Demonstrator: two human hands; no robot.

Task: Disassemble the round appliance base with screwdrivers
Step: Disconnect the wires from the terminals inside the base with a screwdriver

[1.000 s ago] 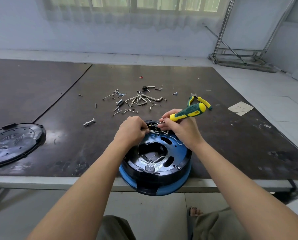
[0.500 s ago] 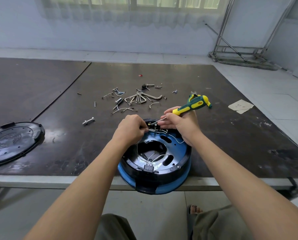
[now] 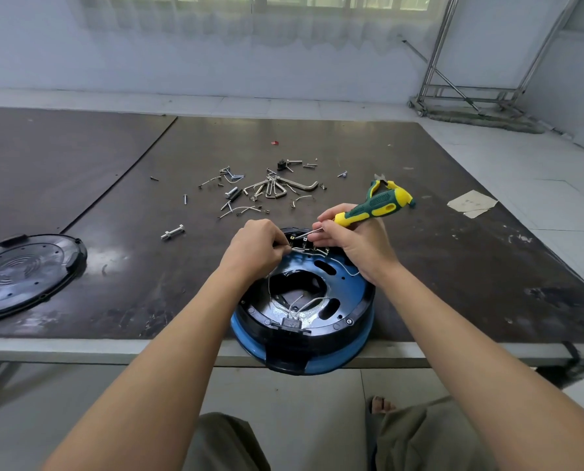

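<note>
Dark table [image 3: 453, 266], round blue-and-black base [image 3: 351, 300] open side up at the near edge, slightly overhanging it. Removed black cover [image 3: 28, 273] lies far left. Left hand [image 3: 254, 248] is curled, pinching a thin white wire [image 3: 269, 283] at the terminals on the base's far rim. Right hand [image 3: 358, 243] grips the green-yellow screwdriver [image 3: 372, 209], tip down on the same terminals. Since a second ago the handle has only tipped up a little and both hands hold their spots. Likely still working a terminal screw loose; the wire is not yet free. Loose screws and hex keys [image 3: 270, 188] lie beyond.
</note>
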